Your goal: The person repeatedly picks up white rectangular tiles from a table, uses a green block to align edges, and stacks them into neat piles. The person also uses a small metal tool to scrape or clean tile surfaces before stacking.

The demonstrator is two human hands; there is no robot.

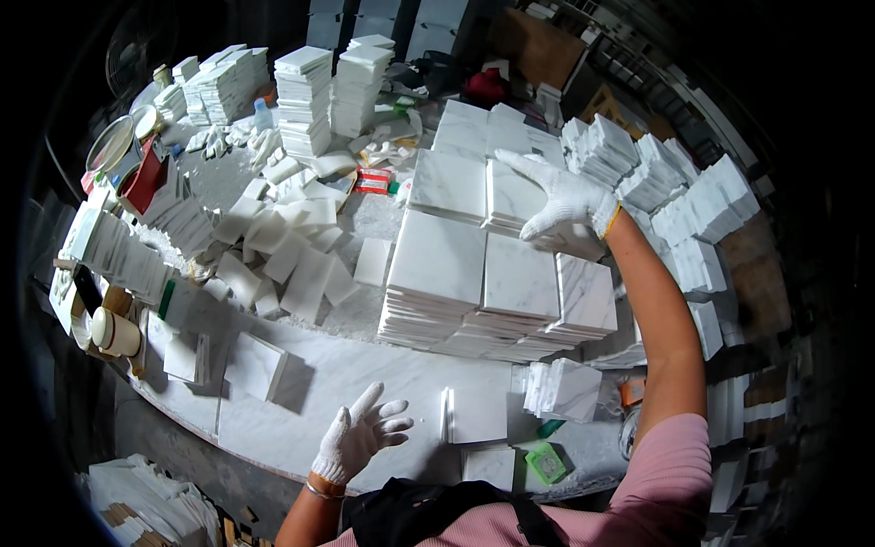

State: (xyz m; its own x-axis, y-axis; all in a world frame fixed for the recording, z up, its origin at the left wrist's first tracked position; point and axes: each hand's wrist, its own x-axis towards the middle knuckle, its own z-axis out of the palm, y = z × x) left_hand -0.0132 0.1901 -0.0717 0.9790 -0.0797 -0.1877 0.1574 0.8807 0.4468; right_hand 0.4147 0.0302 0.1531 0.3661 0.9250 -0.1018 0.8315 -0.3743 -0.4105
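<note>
Both my hands wear white knit gloves. My right hand [570, 196] is stretched forward over a large block of stacked white marble tiles [437, 255]. Its thumb and fingers are spread across a tile top in the middle of the block; whether they press on it, I cannot tell. My left hand [357, 438] is held palm up above the near worktop [337, 374], fingers apart and nothing in it. Between my hands and the block, a white square tile [479, 415] lies close to me, with a few thin tiles [563, 389] leaning together beside it.
Loose tiles [305, 273] lie heaped left of the block. Tall tile stacks [303, 100] stand behind, and more rows [702, 205] line the right. A green box [546, 463] sits near the front edge, a cream mug-like container [115, 332] at the far left.
</note>
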